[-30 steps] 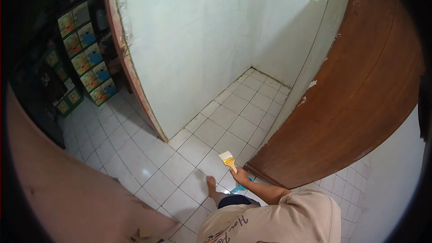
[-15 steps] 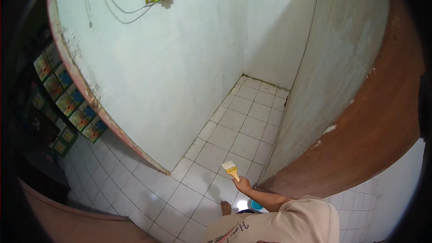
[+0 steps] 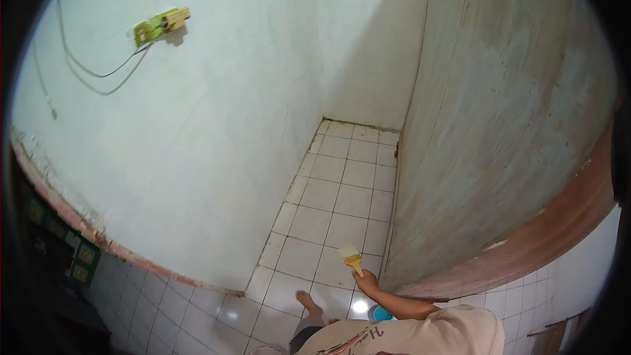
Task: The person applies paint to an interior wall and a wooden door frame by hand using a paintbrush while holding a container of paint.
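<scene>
A wide flat paintbrush (image 3: 353,261) with pale bristles, a yellowish band and a light wooden handle is in my right hand (image 3: 367,283). My fingers close around the handle, and the bristles point up and forward over the white tiled floor, apart from both walls. Below my right forearm, the rim of a blue-green container (image 3: 379,313) shows, partly covered by my shirt. My left hand is outside the picture. At the lower edge, a pale rounded thing (image 3: 266,350) is cut off and I cannot tell what it is.
A pale painted wall (image 3: 197,125) rises on the left, bearing a green and wooden fixture (image 3: 161,26) with loose cables. The weathered grey panel (image 3: 499,118) stands close on my right. A narrow tiled passage (image 3: 342,197) runs between them. My bare foot (image 3: 307,302) is on the tiles.
My view has shifted forward and to the right, so the passage and wall fixture sit further left. My foot has come forward. The brush stays in my right hand.
</scene>
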A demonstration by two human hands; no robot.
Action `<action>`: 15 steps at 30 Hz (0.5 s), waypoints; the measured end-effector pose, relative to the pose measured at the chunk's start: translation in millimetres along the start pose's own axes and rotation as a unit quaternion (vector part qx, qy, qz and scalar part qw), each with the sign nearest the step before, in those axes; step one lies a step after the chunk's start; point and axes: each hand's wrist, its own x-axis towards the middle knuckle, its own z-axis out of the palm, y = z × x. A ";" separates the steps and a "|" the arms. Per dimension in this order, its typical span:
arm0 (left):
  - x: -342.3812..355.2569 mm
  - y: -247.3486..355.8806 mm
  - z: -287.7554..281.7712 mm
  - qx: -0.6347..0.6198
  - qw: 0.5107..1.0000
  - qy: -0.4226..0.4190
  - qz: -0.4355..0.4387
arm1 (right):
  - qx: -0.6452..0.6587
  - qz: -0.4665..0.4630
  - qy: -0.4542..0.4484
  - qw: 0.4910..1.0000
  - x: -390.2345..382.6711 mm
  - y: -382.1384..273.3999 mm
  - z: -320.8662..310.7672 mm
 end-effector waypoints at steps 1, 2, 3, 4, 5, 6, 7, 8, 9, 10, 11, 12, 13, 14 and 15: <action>9.2 8.3 11.2 0.005 1.000 -0.007 0.001 | 0.001 0.004 0.005 1.000 7.5 0.5 -1.5; 17.7 16.1 21.5 0.008 1.000 -0.010 0.002 | 0.005 0.006 0.032 0.999 14.5 0.8 -2.8; 27.8 25.0 31.8 0.008 1.000 -0.014 0.003 | 0.009 0.007 0.058 0.998 22.2 0.3 -3.7; 36.3 35.7 46.1 0.014 1.000 -0.022 0.005 | 0.009 0.011 0.066 0.998 32.0 5.9 -4.5; 47.7 50.9 61.3 0.015 0.999 -0.033 0.009 | 0.006 0.019 0.100 0.995 46.2 8.9 -4.0; 53.7 61.1 73.6 0.017 0.999 -0.039 0.011 | 0.004 0.026 0.135 0.991 61.1 11.4 -3.6; 61.2 74.9 86.3 0.019 0.999 -0.045 0.011 | 0.008 0.023 0.141 0.990 78.0 9.6 -2.7; 65.9 84.0 98.2 0.021 0.998 -0.050 0.008 | 0.027 0.054 0.132 0.989 92.3 9.0 -10.0; 74.9 97.6 113.6 0.025 0.998 -0.058 0.009 | 0.046 0.086 0.123 0.988 108.6 6.3 -15.1; 82.4 109.2 125.7 0.028 0.998 -0.061 0.007 | 0.042 0.087 0.127 0.987 119.6 -3.7 -20.9; 91.5 119.8 136.0 0.028 0.998 -0.064 0.008 | 0.101 0.135 0.121 0.978 134.4 -18.7 -26.5; 99.4 129.3 145.1 0.028 0.998 -0.063 0.008 | 0.159 0.181 0.114 0.964 152.9 -35.3 -32.4; 105.7 139.6 157.9 0.030 0.997 -0.071 0.009 | 0.161 0.180 0.121 0.963 172.4 -50.6 -41.0; 114.1 148.4 165.9 0.035 0.996 -0.076 0.011 | 0.142 0.174 0.139 0.965 189.0 -56.3 -46.5; 122.5 157.5 177.8 0.042 0.996 -0.083 0.016 | 0.123 0.167 0.157 0.966 204.9 -61.6 -52.4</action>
